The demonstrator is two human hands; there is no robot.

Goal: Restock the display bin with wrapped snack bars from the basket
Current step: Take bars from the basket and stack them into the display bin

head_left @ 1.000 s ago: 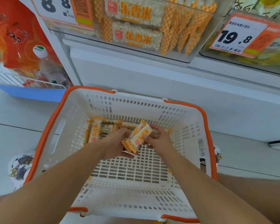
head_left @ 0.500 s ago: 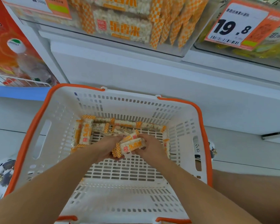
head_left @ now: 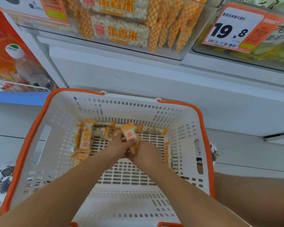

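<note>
A white basket with an orange rim (head_left: 44, 108) stands below me. Several wrapped snack bars (head_left: 85, 138) with orange checked ends lie along its far side. Pressed together inside the basket, my left hand (head_left: 116, 147) and my right hand (head_left: 146, 154) grip a small bunch of bars (head_left: 129, 134); one of them sticks up on end between the fingers. The clear display bin (head_left: 175, 53) sits above on the shelf, stacked with the same bars.
A white shelf front (head_left: 154, 82) rises behind the basket. A price tag reading 19.8 (head_left: 233, 30) hangs on a second bin at the right. To the left a water bottle (head_left: 29, 69) lies in a wire rack. My bare knee (head_left: 252, 202) is right of the basket.
Both hands have drawn closer together around the bars. The bar that lay flat across them now stands on end. The view has tilted slightly down towards the basket.
</note>
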